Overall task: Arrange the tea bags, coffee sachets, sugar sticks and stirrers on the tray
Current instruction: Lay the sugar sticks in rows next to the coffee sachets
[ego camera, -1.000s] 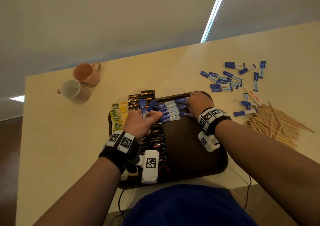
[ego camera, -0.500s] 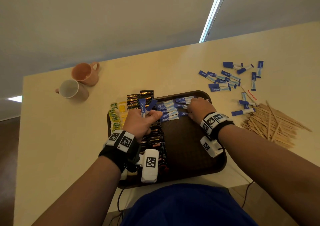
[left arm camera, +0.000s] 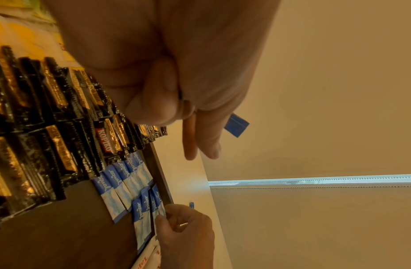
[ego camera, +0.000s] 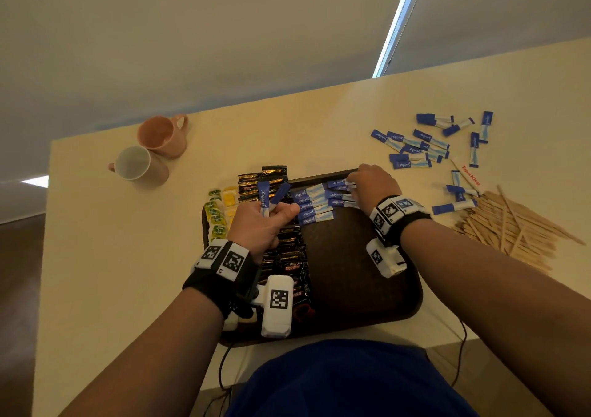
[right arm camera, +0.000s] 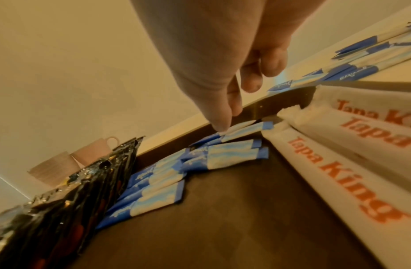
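A dark brown tray [ego camera: 367, 288] holds yellow and green tea bags [ego camera: 217, 212] at its left, black coffee sachets [ego camera: 287, 250] beside them, and rows of blue sugar sticks [ego camera: 315, 205] at its far side. My left hand [ego camera: 271, 218] hovers over the coffee sachets and grips a couple of blue sugar sticks [ego camera: 263, 197] upright. My right hand [ego camera: 371, 183] is at the tray's far rim. Its thumb [right arm camera: 220, 125] and forefinger pinch the white end of a sugar stick [right arm camera: 243, 127] lying in the far row.
Loose sugar sticks [ego camera: 415, 148] and a pile of wooden stirrers [ego camera: 511, 224] lie on the table right of the tray. White wrapped "Tapa King" sticks [right arm camera: 338, 163] lie under my right wrist. Two mugs [ego camera: 163, 135] stand far left. A cable hangs at the table's near edge.
My right hand has shifted a little toward the tray's far rim along the second row of sugar sticks. My left hand has stayed put with its sticks.
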Motion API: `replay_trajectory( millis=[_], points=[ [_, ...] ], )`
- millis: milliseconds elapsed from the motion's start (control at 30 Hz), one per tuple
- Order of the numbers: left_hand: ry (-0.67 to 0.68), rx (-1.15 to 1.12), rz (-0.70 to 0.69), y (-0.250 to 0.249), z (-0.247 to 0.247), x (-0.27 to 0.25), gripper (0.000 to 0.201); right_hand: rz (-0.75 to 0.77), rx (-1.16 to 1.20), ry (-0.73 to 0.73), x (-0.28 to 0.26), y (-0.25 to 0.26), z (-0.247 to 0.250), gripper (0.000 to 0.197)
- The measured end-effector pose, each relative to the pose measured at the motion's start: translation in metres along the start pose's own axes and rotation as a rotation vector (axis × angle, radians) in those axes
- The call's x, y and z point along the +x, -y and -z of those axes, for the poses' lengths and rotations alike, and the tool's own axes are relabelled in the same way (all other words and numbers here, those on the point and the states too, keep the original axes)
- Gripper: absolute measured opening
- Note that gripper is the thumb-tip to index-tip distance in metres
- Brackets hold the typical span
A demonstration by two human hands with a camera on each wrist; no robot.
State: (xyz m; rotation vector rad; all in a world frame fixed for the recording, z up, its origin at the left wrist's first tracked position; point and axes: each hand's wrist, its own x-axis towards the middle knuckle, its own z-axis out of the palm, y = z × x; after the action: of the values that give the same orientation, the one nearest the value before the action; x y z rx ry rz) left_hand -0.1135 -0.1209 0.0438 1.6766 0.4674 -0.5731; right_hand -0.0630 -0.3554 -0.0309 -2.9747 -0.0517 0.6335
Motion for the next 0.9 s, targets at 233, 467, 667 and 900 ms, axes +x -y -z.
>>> replay_trajectory(
  millis=[233, 467, 667, 900],
  points=[
    [0.006, 0.003, 0.000, 0.003, 0.000, 0.001, 0.024, -0.047, -0.038, 0.054, 0.013, -0.001, -0.001, 0.025],
    [0.013, 0.016, 0.012, 0.001, 0.002, 0.002, 0.022, 0.011, -0.010, 0.077, 0.016, 0.007, 0.005, 0.027],
    [0.098, -0.046, 0.062, 0.000, 0.000, 0.003, 0.029, 0.120, 0.389, -0.157, -0.006, 0.025, 0.025, 0.029],
    [0.214, 0.025, 0.053, 0.000, -0.003, -0.002, 0.022, 0.373, 0.901, 0.061, -0.044, 0.065, 0.066, 0.017]
  ],
)
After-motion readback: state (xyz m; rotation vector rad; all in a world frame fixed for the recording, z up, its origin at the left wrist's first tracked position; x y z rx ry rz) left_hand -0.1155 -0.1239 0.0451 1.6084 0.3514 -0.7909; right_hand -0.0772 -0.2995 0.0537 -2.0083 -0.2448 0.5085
